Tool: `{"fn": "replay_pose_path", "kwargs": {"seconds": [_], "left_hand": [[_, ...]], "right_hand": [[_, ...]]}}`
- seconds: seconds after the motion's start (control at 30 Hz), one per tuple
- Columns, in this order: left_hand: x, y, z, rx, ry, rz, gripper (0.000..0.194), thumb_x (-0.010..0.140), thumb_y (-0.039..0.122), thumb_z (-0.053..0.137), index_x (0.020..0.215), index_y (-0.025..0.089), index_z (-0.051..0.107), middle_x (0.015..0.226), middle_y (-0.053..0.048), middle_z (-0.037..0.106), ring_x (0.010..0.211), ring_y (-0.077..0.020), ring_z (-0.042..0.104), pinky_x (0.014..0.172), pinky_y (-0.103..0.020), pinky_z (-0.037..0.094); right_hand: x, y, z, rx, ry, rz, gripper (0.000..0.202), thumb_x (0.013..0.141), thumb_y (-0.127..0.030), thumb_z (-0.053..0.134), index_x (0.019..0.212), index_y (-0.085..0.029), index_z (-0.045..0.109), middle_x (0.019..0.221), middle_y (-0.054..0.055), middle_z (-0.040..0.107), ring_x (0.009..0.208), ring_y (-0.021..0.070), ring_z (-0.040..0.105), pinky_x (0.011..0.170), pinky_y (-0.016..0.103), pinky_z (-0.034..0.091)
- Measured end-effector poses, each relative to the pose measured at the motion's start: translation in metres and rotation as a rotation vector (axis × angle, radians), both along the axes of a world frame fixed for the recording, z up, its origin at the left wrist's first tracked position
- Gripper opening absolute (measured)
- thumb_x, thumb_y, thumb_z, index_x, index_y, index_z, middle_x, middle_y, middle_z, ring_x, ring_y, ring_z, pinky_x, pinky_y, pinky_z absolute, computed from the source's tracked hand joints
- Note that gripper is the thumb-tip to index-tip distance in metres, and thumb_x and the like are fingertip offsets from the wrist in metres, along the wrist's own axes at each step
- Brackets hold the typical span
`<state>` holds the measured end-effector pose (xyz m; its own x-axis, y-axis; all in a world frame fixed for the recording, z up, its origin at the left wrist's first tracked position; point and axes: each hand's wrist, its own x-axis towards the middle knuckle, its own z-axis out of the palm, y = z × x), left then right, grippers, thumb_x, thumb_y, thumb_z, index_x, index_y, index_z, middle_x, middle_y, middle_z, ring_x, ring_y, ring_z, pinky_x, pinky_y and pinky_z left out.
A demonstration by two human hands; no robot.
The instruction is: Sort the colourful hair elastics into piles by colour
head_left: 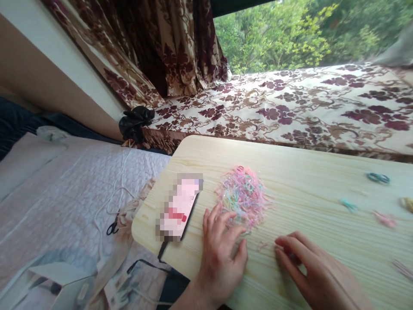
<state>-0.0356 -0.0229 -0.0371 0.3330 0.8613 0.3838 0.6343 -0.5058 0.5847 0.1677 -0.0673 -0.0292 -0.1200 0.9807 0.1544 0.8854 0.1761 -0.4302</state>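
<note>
A loose pile of thin pastel bands (241, 196), mostly pink with some mint and yellow, lies on the light wooden table (200, 155). My left hand (222, 245) is at the pile's near left edge, fingers spread, fingertips touching or just over the bands. To the right, my right hand (312, 267) rests low over the table, its thumb and index fingertips close together; whether anything tiny is between them is too small to tell. Between the hands lies a small pink bit (262, 246). Left of the pile is a phone (179, 209) with a blurred screen.
Small groups sit at the right: a dark teal band (378, 178), mint bands (349, 205), pink bands (385, 218) and a yellowish item (407, 204). A bed (77, 172) with cables and a white box is left; a floral-covered ledge (290, 107) runs behind.
</note>
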Motion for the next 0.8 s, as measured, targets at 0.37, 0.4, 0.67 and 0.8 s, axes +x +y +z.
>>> {"fn": "replay_pose_path", "kwargs": {"seconds": [0.37, 0.4, 0.67, 0.8], "left_hand": [[0.0, 0.001, -0.001, 0.028, 0.027, -0.043, 0.028, 0.086, 0.005, 0.052, 0.103, 0.024, 0.063, 0.12, -0.008, 0.062, 0.139, -0.0312, 0.038, 0.113, -0.065, 0.03], [0.0, 0.001, -0.001, 0.035, 0.033, -0.049, 0.029, 0.086, 0.005, 0.052, 0.104, 0.024, 0.063, 0.12, -0.008, 0.062, 0.14, -0.0317, 0.036, 0.112, -0.066, 0.031], [0.009, 0.014, 0.003, 0.15, 0.038, -0.099, 0.029, 0.086, 0.007, 0.054, 0.107, 0.024, 0.064, 0.12, -0.008, 0.062, 0.14, -0.0312, 0.036, 0.107, -0.063, 0.04], [0.017, 0.017, 0.0, 0.163, 0.023, -0.089, 0.028, 0.086, 0.006, 0.053, 0.104, 0.024, 0.065, 0.115, -0.007, 0.064, 0.135, -0.0289, 0.043, 0.109, -0.059, 0.039]], "right_hand": [[-0.023, 0.015, 0.01, -0.144, -0.05, -0.015, 0.026, 0.094, -0.024, 0.046, 0.075, -0.024, 0.063, 0.074, 0.0, 0.065, 0.06, 0.0125, 0.064, 0.052, 0.022, 0.042], [-0.025, 0.016, 0.011, -0.138, -0.078, -0.019, 0.027, 0.093, -0.02, 0.046, 0.072, -0.023, 0.062, 0.072, 0.0, 0.064, 0.06, 0.0125, 0.063, 0.053, 0.022, 0.041], [-0.002, -0.014, 0.014, -0.09, -0.046, -0.094, 0.028, 0.096, -0.022, 0.043, 0.075, -0.023, 0.061, 0.074, 0.0, 0.064, 0.064, 0.012, 0.065, 0.057, 0.021, 0.047], [0.057, -0.055, 0.01, -0.078, 0.109, -0.313, 0.027, 0.098, -0.038, 0.045, 0.083, -0.027, 0.064, 0.082, 0.0, 0.068, 0.072, 0.0123, 0.069, 0.063, 0.02, 0.052]]}}
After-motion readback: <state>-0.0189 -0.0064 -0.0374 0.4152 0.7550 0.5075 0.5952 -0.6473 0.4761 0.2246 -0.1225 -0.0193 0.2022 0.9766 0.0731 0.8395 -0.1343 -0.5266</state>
